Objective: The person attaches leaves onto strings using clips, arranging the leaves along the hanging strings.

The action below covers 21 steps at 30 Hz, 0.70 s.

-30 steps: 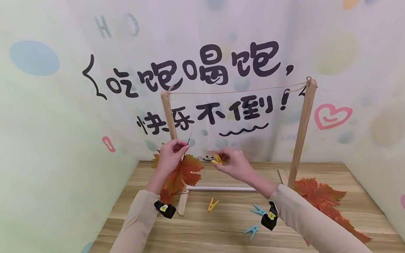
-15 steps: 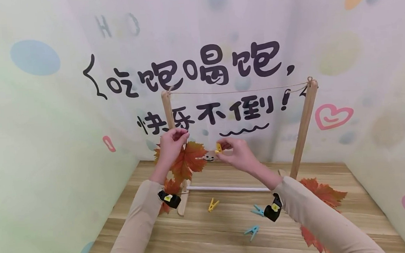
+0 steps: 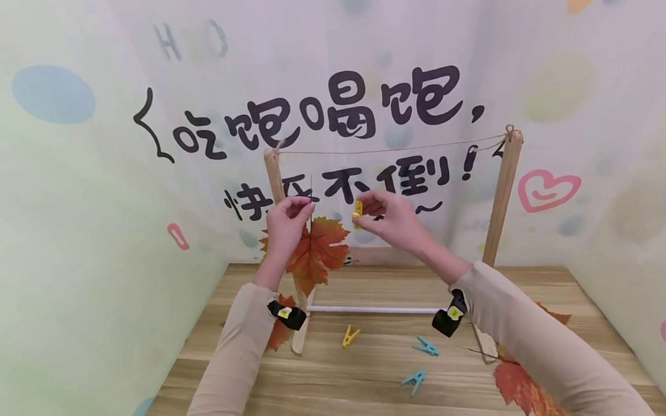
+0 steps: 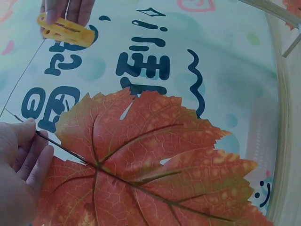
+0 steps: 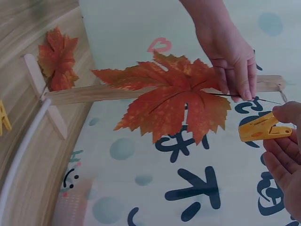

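My left hand [image 3: 288, 228] pinches the thin dark stem of an orange-red maple leaf [image 3: 318, 250], which hangs below the fingers with its stem pointing up. In the left wrist view the leaf [image 4: 155, 165] fills much of the picture. To the right, level with it, my right hand [image 3: 393, 220] pinches a yellow clothespin [image 3: 358, 214] between thumb and fingers; the right wrist view shows this clothespin [image 5: 264, 128] near the leaf's stem, apart from it. Above both hands a thin string [image 3: 387, 150] runs between two wooden posts, and neither hand touches it.
The right wooden post [image 3: 501, 201] and a white rod [image 3: 373, 309] belong to the frame on the table [image 3: 321, 393]. Another yellow clothespin [image 3: 350, 337] and two blue clothespins [image 3: 425, 346] lie in front. More leaves rest at the left post's foot and on the right [image 3: 518, 384].
Both hands have risen toward the string, the left carrying the leaf by its stem and the right carrying the yellow clothespin. The clothespins on the table have stayed put.
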Available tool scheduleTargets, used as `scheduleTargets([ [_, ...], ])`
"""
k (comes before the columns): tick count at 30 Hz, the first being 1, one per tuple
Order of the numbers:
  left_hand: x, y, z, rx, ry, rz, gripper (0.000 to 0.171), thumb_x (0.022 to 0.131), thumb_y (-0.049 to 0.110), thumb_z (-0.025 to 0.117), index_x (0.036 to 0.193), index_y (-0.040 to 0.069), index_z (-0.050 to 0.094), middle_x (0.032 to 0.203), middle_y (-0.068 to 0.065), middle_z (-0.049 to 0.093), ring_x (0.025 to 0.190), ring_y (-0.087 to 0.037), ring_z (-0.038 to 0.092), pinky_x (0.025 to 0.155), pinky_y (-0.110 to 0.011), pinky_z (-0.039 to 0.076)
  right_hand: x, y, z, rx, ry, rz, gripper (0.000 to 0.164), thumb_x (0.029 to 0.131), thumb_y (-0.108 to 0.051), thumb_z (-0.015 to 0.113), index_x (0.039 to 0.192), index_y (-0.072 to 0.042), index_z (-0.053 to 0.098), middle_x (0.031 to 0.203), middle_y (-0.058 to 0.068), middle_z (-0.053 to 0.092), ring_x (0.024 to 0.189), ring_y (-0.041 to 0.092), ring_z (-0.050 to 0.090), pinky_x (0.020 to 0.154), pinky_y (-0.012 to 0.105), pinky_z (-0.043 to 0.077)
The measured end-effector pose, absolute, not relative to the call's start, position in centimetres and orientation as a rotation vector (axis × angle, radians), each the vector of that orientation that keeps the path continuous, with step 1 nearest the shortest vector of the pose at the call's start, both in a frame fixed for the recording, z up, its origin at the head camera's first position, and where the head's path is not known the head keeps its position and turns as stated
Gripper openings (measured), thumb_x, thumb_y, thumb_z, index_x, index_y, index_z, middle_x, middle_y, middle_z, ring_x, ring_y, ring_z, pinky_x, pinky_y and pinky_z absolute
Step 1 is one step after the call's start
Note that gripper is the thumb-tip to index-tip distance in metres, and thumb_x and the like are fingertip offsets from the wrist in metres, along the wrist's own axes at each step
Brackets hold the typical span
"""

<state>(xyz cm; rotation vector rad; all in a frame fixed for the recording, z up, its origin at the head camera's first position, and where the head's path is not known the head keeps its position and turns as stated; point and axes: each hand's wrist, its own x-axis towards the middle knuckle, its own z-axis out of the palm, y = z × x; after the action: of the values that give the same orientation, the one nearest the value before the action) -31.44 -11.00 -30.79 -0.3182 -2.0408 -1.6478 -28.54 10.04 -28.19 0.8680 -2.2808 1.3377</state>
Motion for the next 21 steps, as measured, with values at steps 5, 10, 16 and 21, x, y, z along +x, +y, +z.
scheduleTargets([
  [5,-31.6,-10.7,-30.3,-0.312,-1.991,-1.690,0.018,0.081,0.004,0.067,0.094,-0.007,0.064,0.088,-0.018,0.066,0.071,-0.012,0.060,0.066,-0.019,0.051,-28.8,9.9,-26.7,0.816,-2.251,1.411,0.028,0.076,0.000,0.069,0.102,0.006,0.059,0.091,0.016,0.065,0.081,0.024,0.065,0.072,0.028,0.054],
  [10,-31.8,-10.4,-29.7,-0.313,-1.951,-1.704,0.016,0.079,-0.002,0.066,0.093,-0.009,0.064,0.088,-0.018,0.066,0.072,-0.015,0.062,0.065,-0.020,0.053,-29.1,9.9,-25.4,0.780,-2.228,1.450,0.031,0.077,-0.001,0.069,0.106,0.004,0.060,0.096,0.015,0.064,0.083,0.024,0.065,0.071,0.024,0.053],
  [16,-31.8,-10.1,-29.2,-0.296,-1.965,-1.674,0.017,0.080,0.003,0.067,0.094,-0.006,0.065,0.091,-0.020,0.065,0.075,-0.016,0.062,0.067,-0.018,0.052,-29.4,9.7,-23.8,0.771,-2.185,1.511,0.033,0.078,-0.004,0.069,0.109,0.003,0.058,0.100,0.014,0.061,0.088,0.023,0.064,0.074,0.023,0.052],
  [21,-32.1,-9.8,-29.0,-0.302,-1.914,-1.705,0.019,0.080,0.003,0.067,0.096,-0.008,0.064,0.092,-0.020,0.064,0.073,-0.010,0.059,0.067,-0.017,0.051,-29.7,9.3,-22.4,0.765,-2.156,1.544,0.033,0.079,-0.005,0.069,0.108,0.003,0.056,0.101,0.013,0.061,0.090,0.021,0.064,0.076,0.023,0.052],
])
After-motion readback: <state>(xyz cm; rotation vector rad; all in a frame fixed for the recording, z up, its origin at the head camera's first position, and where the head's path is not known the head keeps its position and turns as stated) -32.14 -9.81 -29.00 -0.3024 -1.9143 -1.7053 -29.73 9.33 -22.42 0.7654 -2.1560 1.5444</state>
